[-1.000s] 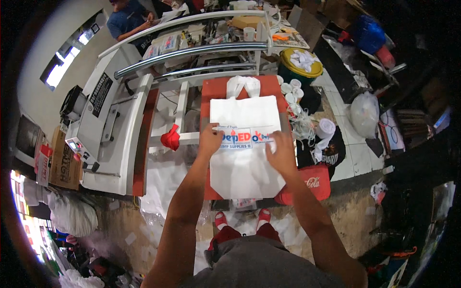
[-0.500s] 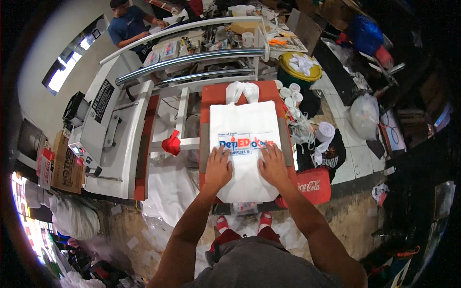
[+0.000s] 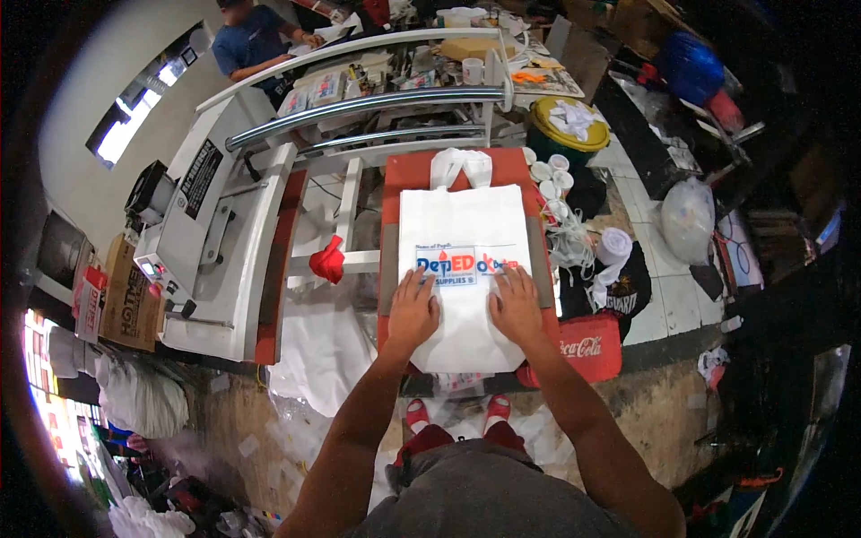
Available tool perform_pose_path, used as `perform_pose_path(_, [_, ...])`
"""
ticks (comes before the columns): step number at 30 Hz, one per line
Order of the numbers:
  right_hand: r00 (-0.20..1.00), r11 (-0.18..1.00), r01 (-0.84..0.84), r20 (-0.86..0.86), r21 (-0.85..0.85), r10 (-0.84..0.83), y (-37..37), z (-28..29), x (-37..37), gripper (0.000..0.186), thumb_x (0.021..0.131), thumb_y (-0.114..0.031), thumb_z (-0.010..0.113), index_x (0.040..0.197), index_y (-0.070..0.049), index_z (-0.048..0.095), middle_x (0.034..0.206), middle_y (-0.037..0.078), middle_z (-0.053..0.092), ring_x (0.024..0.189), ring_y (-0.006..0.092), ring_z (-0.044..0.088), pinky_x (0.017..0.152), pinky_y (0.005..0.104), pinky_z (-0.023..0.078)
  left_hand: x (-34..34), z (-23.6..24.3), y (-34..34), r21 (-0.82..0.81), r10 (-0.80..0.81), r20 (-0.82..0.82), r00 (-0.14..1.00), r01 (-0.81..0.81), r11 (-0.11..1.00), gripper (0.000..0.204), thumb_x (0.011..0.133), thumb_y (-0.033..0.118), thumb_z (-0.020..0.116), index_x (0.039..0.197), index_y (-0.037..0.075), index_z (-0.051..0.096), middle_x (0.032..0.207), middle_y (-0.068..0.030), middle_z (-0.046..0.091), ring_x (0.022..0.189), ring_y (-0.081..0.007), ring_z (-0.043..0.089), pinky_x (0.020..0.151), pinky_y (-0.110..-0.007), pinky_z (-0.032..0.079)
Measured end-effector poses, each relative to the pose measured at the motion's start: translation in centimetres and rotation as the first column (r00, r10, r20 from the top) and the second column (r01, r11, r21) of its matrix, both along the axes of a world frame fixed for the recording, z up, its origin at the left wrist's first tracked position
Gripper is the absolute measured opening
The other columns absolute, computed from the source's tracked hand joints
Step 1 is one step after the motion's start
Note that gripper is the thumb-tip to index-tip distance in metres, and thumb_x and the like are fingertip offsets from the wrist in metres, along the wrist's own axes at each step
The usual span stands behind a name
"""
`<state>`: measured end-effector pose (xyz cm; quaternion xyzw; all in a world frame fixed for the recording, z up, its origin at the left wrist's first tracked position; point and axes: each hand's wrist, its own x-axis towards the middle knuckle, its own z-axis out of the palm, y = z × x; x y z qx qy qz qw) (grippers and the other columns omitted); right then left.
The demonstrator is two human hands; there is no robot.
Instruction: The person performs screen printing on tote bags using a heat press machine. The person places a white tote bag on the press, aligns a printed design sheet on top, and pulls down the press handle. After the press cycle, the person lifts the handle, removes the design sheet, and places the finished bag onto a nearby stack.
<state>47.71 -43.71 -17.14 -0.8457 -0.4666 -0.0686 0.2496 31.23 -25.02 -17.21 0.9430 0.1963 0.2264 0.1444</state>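
A white cloth tote bag [image 3: 462, 220] with a blue and red print lies flat on the red platen [image 3: 408, 168] of a heat press. Its two loop handles [image 3: 460, 166] point away from me. My left hand [image 3: 414, 311] rests palm down on the bag's left side, its fingers stretched over the edge of the print. On the right side my right hand [image 3: 517, 307] lies the same way, fingers spread at the print's other end. Neither hand grips anything.
Left of the platen stands the press's white control box [image 3: 184, 215], with chrome rails [image 3: 368, 112] behind. A red cloth [image 3: 328, 260] hangs on the frame. A yellow-lidded bin [image 3: 569, 124], white cups [image 3: 549, 190] and a red crate [image 3: 587, 351] are at right. Another person [image 3: 256, 45] works far left.
The whole view has shifted slightly to the right. Both hands remain flat on the bag, which keeps its place on the platen.
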Motion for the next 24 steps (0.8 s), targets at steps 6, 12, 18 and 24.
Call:
perform_pose_path(6, [1.0, 1.0, 0.009, 0.018, 0.027, -0.009, 0.1, 0.0, -0.2, 0.048, 0.088, -0.024, 0.064, 0.129, -0.001, 0.058, 0.14, 0.018, 0.049, 0.136, 0.041, 0.038, 0.113, 0.0536, 0.031, -0.2, 0.1, 0.0, -0.024, 0.004, 0.001, 1.0, -0.004, 1.0, 0.048, 0.086, 0.012, 0.06, 0.133, 0.003, 0.055, 0.144, -0.0207, 0.045, 0.136, -0.042, 0.041, 0.113, -0.051, 0.035])
perform_pose_path(12, [1.0, 0.998, 0.001, 0.022, 0.056, -0.003, 0.0, -0.1, -0.2, 0.047, 0.086, -0.023, 0.066, 0.128, -0.001, 0.059, 0.139, 0.019, 0.049, 0.135, 0.0412, 0.039, 0.112, 0.0538, 0.032, -0.2, 0.1, 0.1, -0.043, -0.015, 0.023, 1.0, 0.016, 0.999, 0.047, 0.085, 0.01, 0.06, 0.131, 0.001, 0.054, 0.143, -0.0228, 0.045, 0.134, -0.0434, 0.042, 0.112, -0.051, 0.035])
perform_pose_path(18, [1.0, 1.0, 0.004, 0.018, 0.028, -0.005, -0.1, 0.1, -0.2, 0.048, 0.086, -0.023, 0.066, 0.129, -0.001, 0.058, 0.14, 0.019, 0.049, 0.135, 0.0418, 0.038, 0.112, 0.0538, 0.032, -0.1, 0.1, 0.1, -0.043, -0.014, 0.02, 1.0, 0.014, 0.999, 0.047, 0.085, 0.009, 0.06, 0.131, -0.001, 0.053, 0.141, -0.0242, 0.045, 0.133, -0.0433, 0.043, 0.111, -0.05, 0.036])
perform_pose_path(24, [0.998, 0.99, 0.048, 0.038, 0.132, -0.053, -0.3, 2.1, 0.0, 0.046, 0.086, -0.022, 0.067, 0.125, 0.0, 0.06, 0.134, 0.02, 0.053, 0.13, 0.041, 0.044, 0.109, 0.0527, 0.036, -1.4, 1.4, 1.0, -0.225, 0.069, 0.23, 0.971, -0.016, 0.974, 0.046, 0.087, 0.01, 0.06, 0.131, -0.002, 0.055, 0.141, -0.0227, 0.048, 0.135, -0.0419, 0.042, 0.114, -0.049, 0.032])
